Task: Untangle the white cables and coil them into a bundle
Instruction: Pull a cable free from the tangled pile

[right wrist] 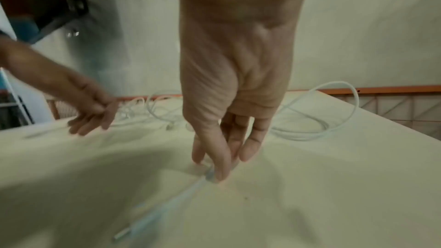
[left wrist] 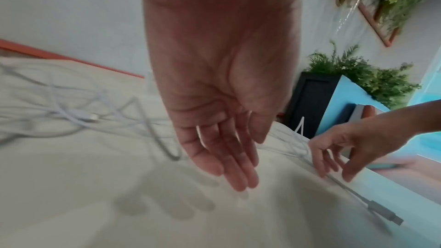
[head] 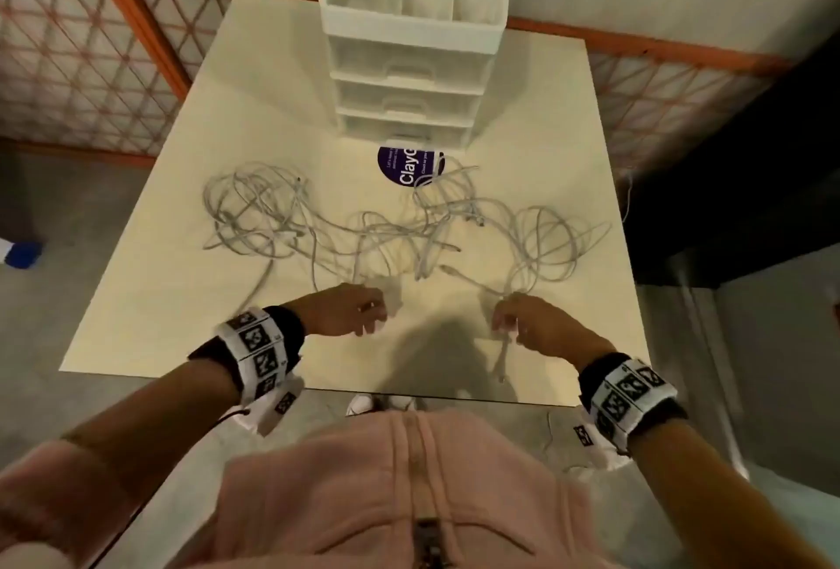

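Right hand (right wrist: 229, 120) pinches white cable (right wrist: 167, 205) on table (head: 182, 296); left hand (left wrist: 222, 120) open.

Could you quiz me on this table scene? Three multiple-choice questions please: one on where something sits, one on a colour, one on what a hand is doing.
1. Where does the white drawer unit stand?
A. At the far edge of the table, beyond the white cables
B. On the floor to the left
C. At the near edge, by the person

2. What colour is the round sticker in front of the drawer unit?
A. Green
B. Purple
C. Yellow

3. What is the right hand doing?
A. Gripping a drawer handle
B. Resting flat on the sticker
C. Touching one cable end on the table with its fingers

Answers:
1. A, the head view shows it beyond the tangle, at the far side.
2. B, it is purple with white lettering.
3. C, the right wrist view shows its fingers down on the cable; the left hand is empty, fingers straight.
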The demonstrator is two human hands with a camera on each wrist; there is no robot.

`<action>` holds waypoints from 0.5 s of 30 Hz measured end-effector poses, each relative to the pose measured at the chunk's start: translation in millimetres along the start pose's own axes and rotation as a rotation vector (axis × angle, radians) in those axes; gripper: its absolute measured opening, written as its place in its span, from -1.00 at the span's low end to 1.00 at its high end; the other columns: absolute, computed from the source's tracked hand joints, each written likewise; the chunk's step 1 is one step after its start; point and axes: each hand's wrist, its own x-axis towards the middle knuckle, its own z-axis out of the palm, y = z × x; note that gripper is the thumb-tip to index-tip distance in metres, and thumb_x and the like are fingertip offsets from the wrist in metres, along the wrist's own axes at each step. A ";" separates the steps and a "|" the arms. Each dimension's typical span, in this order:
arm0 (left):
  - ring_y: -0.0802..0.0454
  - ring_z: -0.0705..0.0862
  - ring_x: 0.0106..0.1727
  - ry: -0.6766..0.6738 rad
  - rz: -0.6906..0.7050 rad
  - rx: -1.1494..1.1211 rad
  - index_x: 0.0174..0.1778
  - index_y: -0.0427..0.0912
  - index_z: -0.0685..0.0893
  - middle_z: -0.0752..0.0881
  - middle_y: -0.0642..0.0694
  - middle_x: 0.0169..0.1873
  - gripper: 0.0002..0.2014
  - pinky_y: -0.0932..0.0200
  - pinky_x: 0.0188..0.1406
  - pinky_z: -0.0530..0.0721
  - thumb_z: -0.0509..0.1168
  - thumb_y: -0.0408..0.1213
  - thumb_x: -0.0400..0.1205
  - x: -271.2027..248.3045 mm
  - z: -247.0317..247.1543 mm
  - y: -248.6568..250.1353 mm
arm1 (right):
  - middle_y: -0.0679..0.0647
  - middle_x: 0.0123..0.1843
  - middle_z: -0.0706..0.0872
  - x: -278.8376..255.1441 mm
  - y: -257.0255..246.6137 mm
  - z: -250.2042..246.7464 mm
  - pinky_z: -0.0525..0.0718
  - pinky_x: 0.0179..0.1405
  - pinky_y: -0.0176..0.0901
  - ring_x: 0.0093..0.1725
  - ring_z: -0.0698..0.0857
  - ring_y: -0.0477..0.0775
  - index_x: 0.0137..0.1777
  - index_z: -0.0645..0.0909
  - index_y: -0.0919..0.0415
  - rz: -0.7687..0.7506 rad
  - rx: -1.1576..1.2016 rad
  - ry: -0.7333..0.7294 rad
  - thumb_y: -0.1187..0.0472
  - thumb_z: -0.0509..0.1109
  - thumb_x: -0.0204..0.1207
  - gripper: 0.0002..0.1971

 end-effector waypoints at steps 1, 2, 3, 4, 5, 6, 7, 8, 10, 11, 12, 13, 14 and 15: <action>0.15 0.63 -0.28 0.023 0.032 -0.016 0.12 -0.31 0.60 0.67 -0.11 -0.16 -0.75 0.52 -0.32 0.56 0.08 -0.26 0.75 12.1 0.4 8.1 | -0.04 -0.04 0.47 3.9 2.9 0.2 0.50 -0.11 -0.13 -0.12 0.47 -0.07 0.00 0.64 0.12 -0.028 -0.038 0.028 0.58 0.35 0.23 -0.57; 0.09 0.64 -0.28 0.043 0.059 -0.029 0.12 -0.32 0.60 0.68 -0.17 -0.15 -0.75 0.51 -0.33 0.56 0.08 -0.27 0.75 19.2 0.0 17.0 | -0.04 -0.05 0.45 5.1 1.8 -3.2 0.48 -0.11 -0.12 -0.08 0.45 -0.05 -0.05 0.62 0.08 -0.035 -0.078 0.032 0.54 0.38 0.23 -0.61; 0.02 0.65 -0.26 0.029 0.076 -0.036 0.12 -0.33 0.60 0.70 -0.23 -0.12 -0.76 0.46 -0.32 0.57 0.08 -0.28 0.75 28.0 0.8 25.5 | -0.03 -0.06 0.43 6.7 1.1 -5.5 0.44 -0.11 -0.14 -0.06 0.43 -0.04 -0.10 0.62 0.07 -0.038 -0.103 0.025 0.48 0.43 0.27 -0.68; -0.04 0.67 -0.23 0.006 0.077 -0.026 0.11 -0.33 0.59 0.72 -0.28 -0.10 -0.76 0.38 -0.30 0.58 0.08 -0.28 0.75 35.5 0.6 35.0 | -0.03 -0.08 0.43 7.8 -4.2 -10.8 0.41 -0.10 -0.17 -0.05 0.41 -0.03 -0.12 0.66 0.11 -0.020 -0.132 0.027 0.40 0.48 0.33 -0.79; -0.06 0.67 -0.21 -0.025 0.080 -0.037 0.09 -0.31 0.59 0.72 -0.29 -0.09 -0.76 0.30 -0.28 0.58 0.07 -0.26 0.75 41.9 3.1 41.5 | -0.03 -0.09 0.42 10.4 -6.3 -13.2 0.38 -0.08 -0.18 -0.04 0.38 -0.03 -0.12 0.70 0.15 -0.029 -0.170 0.050 0.32 0.50 0.38 -0.89; -0.07 0.68 -0.18 -0.047 0.083 -0.046 0.08 -0.29 0.58 0.72 -0.27 -0.09 -0.76 0.24 -0.26 0.59 0.06 -0.23 0.75 45.9 6.9 47.3 | -0.02 -0.08 0.43 12.3 -9.3 -14.9 0.36 -0.03 -0.16 -0.03 0.35 -0.02 -0.11 0.73 0.17 -0.041 -0.206 0.081 0.26 0.50 0.42 -0.93; -0.08 0.69 -0.15 -0.061 0.089 -0.060 0.07 -0.28 0.57 0.71 -0.23 -0.10 -0.74 0.19 -0.20 0.61 0.06 -0.19 0.75 48.7 9.7 53.6 | -0.01 -0.07 0.46 15.1 -12.4 -16.9 0.35 0.04 -0.12 -0.01 0.33 -0.02 -0.08 0.73 0.17 -0.055 -0.224 0.118 0.22 0.48 0.46 -0.93; -0.08 0.69 -0.12 -0.048 0.098 -0.062 0.07 -0.28 0.56 0.72 -0.21 -0.09 -0.71 0.15 -0.12 0.62 0.06 -0.13 0.75 51.1 12.4 59.3 | 0.02 -0.05 0.50 16.0 -19.3 -20.9 0.34 0.12 -0.07 0.01 0.32 -0.02 -0.06 0.70 0.18 -0.053 -0.217 0.166 0.22 0.44 0.51 -0.93; -0.03 0.69 -0.10 0.045 0.140 -0.097 0.07 -0.30 0.57 0.74 -0.21 -0.07 -0.67 0.18 -0.06 0.63 0.10 -0.07 0.73 52.2 14.4 69.9 | 0.04 -0.06 0.63 20.7 -34.2 -33.0 0.32 0.14 -0.06 -0.03 0.40 -0.05 -0.04 0.62 0.19 -0.072 -0.059 0.275 0.24 0.34 0.59 -0.95; 0.00 0.70 -0.14 0.128 0.171 -0.145 0.05 -0.32 0.57 0.75 -0.21 -0.10 -0.69 0.29 -0.13 0.62 0.13 -0.10 0.72 50.8 14.1 73.3 | 0.02 -0.12 0.68 21.3 -43.9 -40.5 0.37 0.07 -0.12 -0.10 0.48 -0.09 -0.05 0.56 0.17 -0.101 0.044 0.304 0.27 0.29 0.62 -0.97; 0.02 0.69 -0.22 0.235 0.209 -0.194 0.01 -0.34 0.59 0.75 -0.20 -0.17 -0.73 0.39 -0.23 0.60 0.17 -0.16 0.72 49.0 11.9 76.0 | -0.03 -0.21 0.69 21.9 -53.8 -48.8 0.43 -0.04 -0.22 -0.19 0.54 -0.19 -0.07 0.50 0.15 -0.125 0.137 0.308 0.30 0.26 0.63 -0.94; 0.03 0.67 -0.29 0.365 0.240 -0.232 -0.04 -0.36 0.60 0.73 -0.16 -0.26 -0.76 0.46 -0.33 0.57 0.19 -0.21 0.71 46.2 7.2 78.6 | -0.07 -0.27 0.69 22.5 -63.5 -57.4 0.47 -0.16 -0.33 -0.28 0.56 -0.28 -0.07 0.46 0.13 -0.149 0.205 0.304 0.32 0.23 0.64 -0.91; 0.05 0.64 -0.35 0.501 0.258 -0.268 -0.08 -0.37 0.61 0.70 -0.13 -0.33 -0.77 0.48 -0.39 0.56 0.20 -0.25 0.70 44.6 2.9 79.0 | -0.08 -0.30 0.68 22.8 -72.8 -63.6 0.48 -0.24 -0.41 -0.32 0.56 -0.29 -0.07 0.43 0.12 -0.163 0.256 0.300 0.32 0.21 0.65 -0.90; 0.06 0.63 -0.38 0.627 0.255 -0.306 -0.12 -0.36 0.62 0.67 -0.10 -0.37 -0.77 0.48 -0.43 0.56 0.21 -0.25 0.70 42.8 -4.4 80.2 | -0.07 -0.31 0.67 24.7 -81.7 -70.7 0.49 -0.24 -0.42 -0.33 0.57 -0.28 -0.06 0.42 0.12 -0.175 0.292 0.305 0.30 0.20 0.66 -0.91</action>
